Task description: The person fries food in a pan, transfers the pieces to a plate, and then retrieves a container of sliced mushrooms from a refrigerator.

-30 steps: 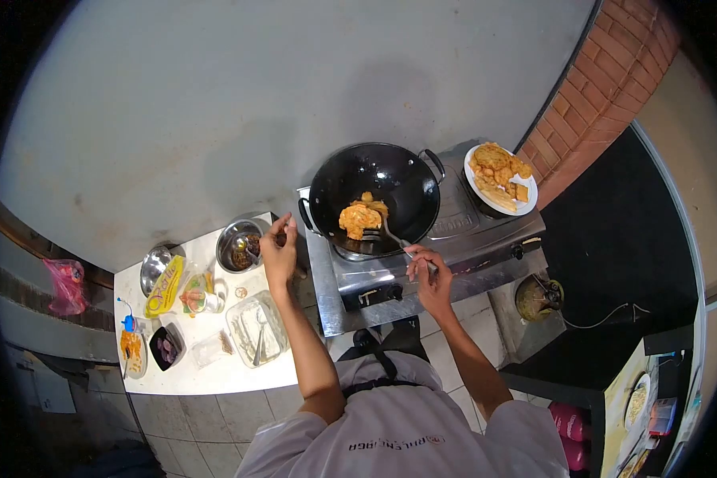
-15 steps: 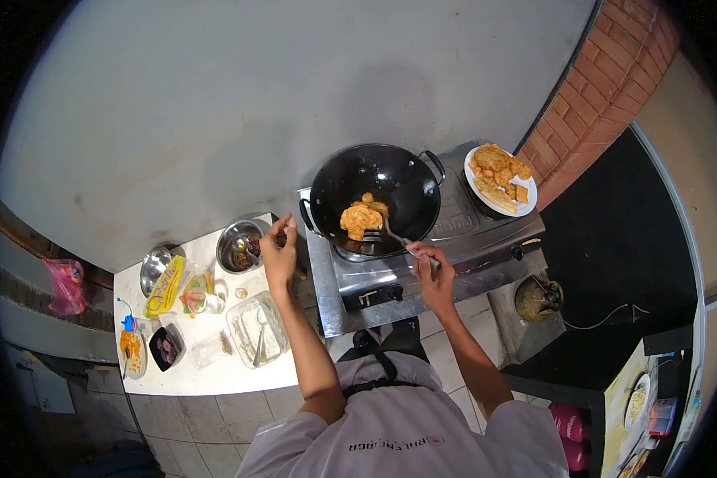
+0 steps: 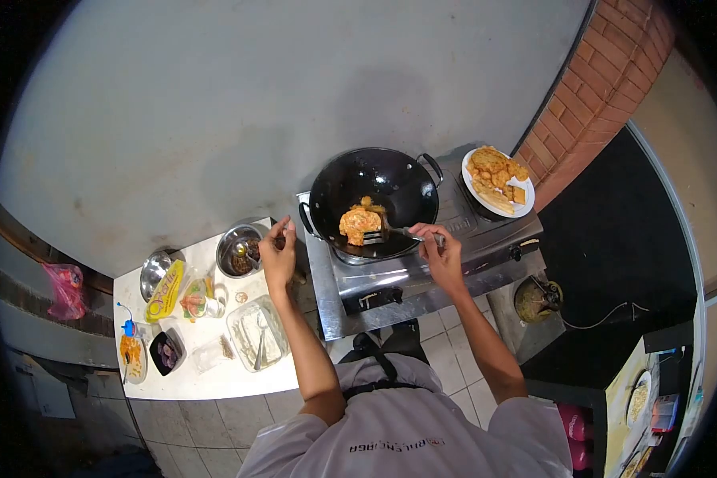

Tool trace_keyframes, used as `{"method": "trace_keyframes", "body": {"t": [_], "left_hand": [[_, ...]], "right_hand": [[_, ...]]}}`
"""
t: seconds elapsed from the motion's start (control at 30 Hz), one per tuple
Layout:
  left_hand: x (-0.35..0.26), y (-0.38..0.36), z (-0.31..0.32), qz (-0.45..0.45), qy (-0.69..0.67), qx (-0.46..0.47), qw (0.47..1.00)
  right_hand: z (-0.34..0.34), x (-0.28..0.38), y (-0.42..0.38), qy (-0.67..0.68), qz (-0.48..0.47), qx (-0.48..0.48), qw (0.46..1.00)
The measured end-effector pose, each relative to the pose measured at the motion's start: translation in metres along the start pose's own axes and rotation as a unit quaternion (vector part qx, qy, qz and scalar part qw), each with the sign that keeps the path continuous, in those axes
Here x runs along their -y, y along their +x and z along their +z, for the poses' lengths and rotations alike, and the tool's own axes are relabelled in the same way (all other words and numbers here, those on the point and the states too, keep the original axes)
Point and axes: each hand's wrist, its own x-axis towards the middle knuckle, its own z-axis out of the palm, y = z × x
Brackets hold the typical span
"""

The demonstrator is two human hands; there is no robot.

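My right hand (image 3: 440, 248) grips the handle of a metal slotted spatula (image 3: 401, 232). Its head is down in a black wok (image 3: 410, 187), against an orange-golden piece of fried food (image 3: 358, 225). Smaller browned bits lie just behind that piece. Left of the wok, near its left handle, my left hand (image 3: 279, 253) is raised, apart from the wok. Its fingertips are drawn together in a pinch, and I cannot see what, if anything, is between them. The wok sits on the left burner of a steel gas stove (image 3: 390, 279).
A white plate (image 3: 526, 205) of fried pieces stands over the right burner. The white table (image 3: 239, 382) at left holds a metal bowl (image 3: 229, 248) with a spoon, a clear container (image 3: 277, 334) of white contents, a yellow packet (image 3: 166, 291) and a black bowl (image 3: 167, 352).
My right hand has shifted slightly right and up, and the spatula handle lies flatter. The fried piece has turned a little at the spatula's head. My left hand has barely moved.
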Motion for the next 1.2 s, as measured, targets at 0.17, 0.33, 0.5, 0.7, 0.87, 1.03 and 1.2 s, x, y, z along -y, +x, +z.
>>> {"method": "trace_keyframes", "body": {"t": [0.17,0.33,0.5,0.7,0.87,1.03,1.2], "left_hand": [[-0.004,-0.001,-0.002,0.001,0.013,0.000,1.000],[-0.002,-0.001,-0.002,0.005,0.011,-0.002,1.000],[-0.002,0.000,-0.002,0.001,0.006,0.000,1.000],[0.001,0.001,-0.003,0.009,0.018,-0.002,1.000],[0.003,0.002,-0.002,0.008,0.011,-0.002,1.000],[0.001,0.002,-0.001,0.002,0.004,-0.003,1.000],[-0.001,0.002,-0.001,0.001,0.013,-0.002,1.000]], "right_hand": [[0.000,0.008,0.009,-0.010,-0.002,0.028,1.000],[-0.001,0.010,0.015,-0.041,-0.007,0.060,0.997],[0.001,0.010,0.020,-0.025,-0.012,0.069,0.997],[0.001,0.012,0.025,-0.024,-0.006,0.080,0.996],[0.000,0.012,0.029,-0.016,-0.015,0.090,0.996],[-0.001,0.015,0.032,-0.022,-0.009,0.092,0.995],[-0.001,0.018,0.032,-0.044,0.000,0.094,0.995]]}}
